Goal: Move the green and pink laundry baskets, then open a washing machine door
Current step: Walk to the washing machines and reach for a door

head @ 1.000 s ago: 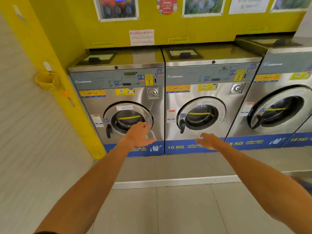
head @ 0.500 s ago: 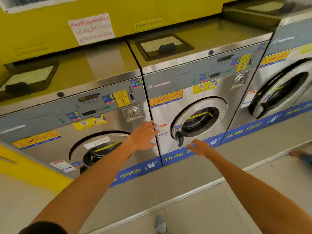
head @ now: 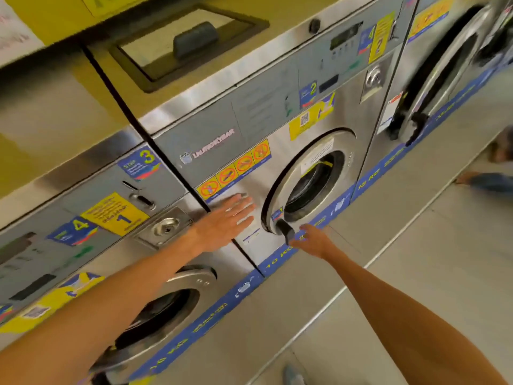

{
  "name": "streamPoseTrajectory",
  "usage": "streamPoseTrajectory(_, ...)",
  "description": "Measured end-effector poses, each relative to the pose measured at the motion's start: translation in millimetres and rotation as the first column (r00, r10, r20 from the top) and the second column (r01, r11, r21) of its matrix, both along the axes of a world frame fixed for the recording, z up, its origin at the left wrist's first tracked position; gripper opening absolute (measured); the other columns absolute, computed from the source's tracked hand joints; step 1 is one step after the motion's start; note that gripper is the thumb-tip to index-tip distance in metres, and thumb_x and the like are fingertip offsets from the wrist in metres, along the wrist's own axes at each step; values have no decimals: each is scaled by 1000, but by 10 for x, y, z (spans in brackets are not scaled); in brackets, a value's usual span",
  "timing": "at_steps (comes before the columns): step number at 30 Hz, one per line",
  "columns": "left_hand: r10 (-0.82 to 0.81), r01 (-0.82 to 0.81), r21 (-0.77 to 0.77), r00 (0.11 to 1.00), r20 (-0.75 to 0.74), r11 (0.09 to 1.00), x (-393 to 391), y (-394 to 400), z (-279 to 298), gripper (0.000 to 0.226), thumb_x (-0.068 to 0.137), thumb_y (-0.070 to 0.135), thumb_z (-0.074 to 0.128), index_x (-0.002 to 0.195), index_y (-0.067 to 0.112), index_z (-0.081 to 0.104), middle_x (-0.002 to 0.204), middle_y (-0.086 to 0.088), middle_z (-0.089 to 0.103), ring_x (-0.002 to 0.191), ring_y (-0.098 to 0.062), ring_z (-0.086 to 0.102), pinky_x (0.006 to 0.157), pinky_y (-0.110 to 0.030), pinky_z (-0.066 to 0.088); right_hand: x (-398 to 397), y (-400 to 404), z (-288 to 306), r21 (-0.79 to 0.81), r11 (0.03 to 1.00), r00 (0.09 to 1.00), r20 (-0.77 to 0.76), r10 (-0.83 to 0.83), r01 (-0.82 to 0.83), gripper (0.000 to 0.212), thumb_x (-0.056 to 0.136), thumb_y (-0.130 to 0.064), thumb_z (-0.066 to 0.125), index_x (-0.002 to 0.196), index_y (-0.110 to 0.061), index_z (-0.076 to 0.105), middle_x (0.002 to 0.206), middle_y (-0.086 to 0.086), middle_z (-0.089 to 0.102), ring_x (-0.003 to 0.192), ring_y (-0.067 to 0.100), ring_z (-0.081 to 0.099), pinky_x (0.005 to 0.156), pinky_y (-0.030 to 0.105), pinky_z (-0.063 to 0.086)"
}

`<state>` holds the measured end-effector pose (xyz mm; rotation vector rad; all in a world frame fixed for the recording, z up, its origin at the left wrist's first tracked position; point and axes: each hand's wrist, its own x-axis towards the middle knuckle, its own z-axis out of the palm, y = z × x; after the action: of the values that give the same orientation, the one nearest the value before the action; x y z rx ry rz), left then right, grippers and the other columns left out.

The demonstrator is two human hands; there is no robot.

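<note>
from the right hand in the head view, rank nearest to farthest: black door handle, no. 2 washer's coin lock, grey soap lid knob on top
From the right hand:
1. Black door handle: just left of the fingertips, at the door's lower edge.
2. Coin lock: up on the machine's right side.
3. Grey soap lid knob: on the top, far upper left.

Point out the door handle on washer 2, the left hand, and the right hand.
door handle [head: 285, 229]: head view, on the black grip's middle.
left hand [head: 222, 225]: head view, on the back of the hand, flat against the steel front.
right hand [head: 313, 241]: head view, on the back of the hand, just below the handle.
</note>
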<state>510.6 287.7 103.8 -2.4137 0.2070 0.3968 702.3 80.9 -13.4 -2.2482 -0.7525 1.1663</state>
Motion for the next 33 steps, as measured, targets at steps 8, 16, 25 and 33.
streamPoseTrajectory(8,-14,12,200,1000,9,980,98,-14,-34,65,96,6,20,156,-2,-3,162,-29,-13,150,-44,-11,125,-48,2,90,426,-431,61,997,999,15,48,-49,76,84,-38,74,146,-12,39,135,15,57,118,33,59,89,35,48)
streamPoseTrajectory(16,41,-36,324,999,-9,946,229,-133,-139,76,99,17,39,152,-11,-8,162,-29,-11,151,-45,-9,125,-50,3,-28,626,-746,34,985,944,292,150,-167,34,99,-24,49,122,1,49,119,26,60,102,44,62,80,45,49)
streamPoseTrajectory(25,115,-143,356,988,101,923,244,-297,-321,84,98,22,47,153,-10,-8,163,-28,-11,151,-45,-10,123,-52,7,105,122,-997,32,964,879,419,227,-264,36,96,-21,53,127,-3,46,120,22,60,106,44,60,83,47,50)
streamPoseTrajectory(33,176,-199,141,971,159,970,275,-305,-277,69,95,26,48,153,-5,27,165,-23,10,154,-39,3,125,-50,3,485,-843,-1190,268,921,900,406,157,-281,48,93,-18,57,139,-10,48,125,18,61,108,43,60,83,47,50)
